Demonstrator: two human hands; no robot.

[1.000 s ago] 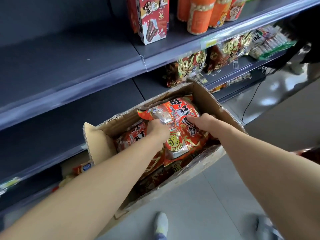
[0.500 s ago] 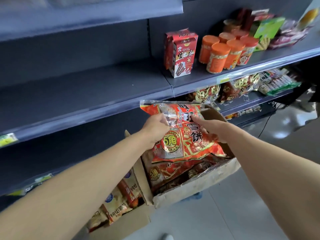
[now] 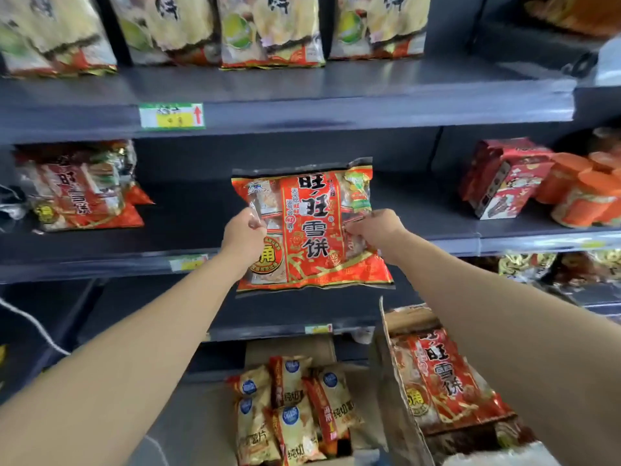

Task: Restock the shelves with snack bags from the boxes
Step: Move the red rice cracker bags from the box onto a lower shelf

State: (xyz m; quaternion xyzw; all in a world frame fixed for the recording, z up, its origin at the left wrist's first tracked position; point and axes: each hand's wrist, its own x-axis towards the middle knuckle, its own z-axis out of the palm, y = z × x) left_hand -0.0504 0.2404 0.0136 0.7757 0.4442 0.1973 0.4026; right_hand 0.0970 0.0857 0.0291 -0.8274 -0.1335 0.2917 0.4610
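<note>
A large red snack bag (image 3: 311,227) with Chinese lettering hangs upright in front of the middle shelf (image 3: 188,216). My left hand (image 3: 242,234) grips its left edge and my right hand (image 3: 378,230) pinches its right edge. Below at the right, an open cardboard box (image 3: 400,391) holds more of the same red bags (image 3: 443,378). A second open box (image 3: 292,348) at bottom centre holds several yellow and red snack bags (image 3: 292,408).
A stack of matching red bags (image 3: 80,186) lies at the left of the middle shelf. Red cartons (image 3: 500,176) and orange tubs (image 3: 584,193) stand at its right. Pale bags (image 3: 268,28) line the top shelf. A white cable (image 3: 30,324) hangs at lower left.
Both hands have lifted the red bag out of the box and up to the height of the middle shelf. The view has risen from the box to the shelves.
</note>
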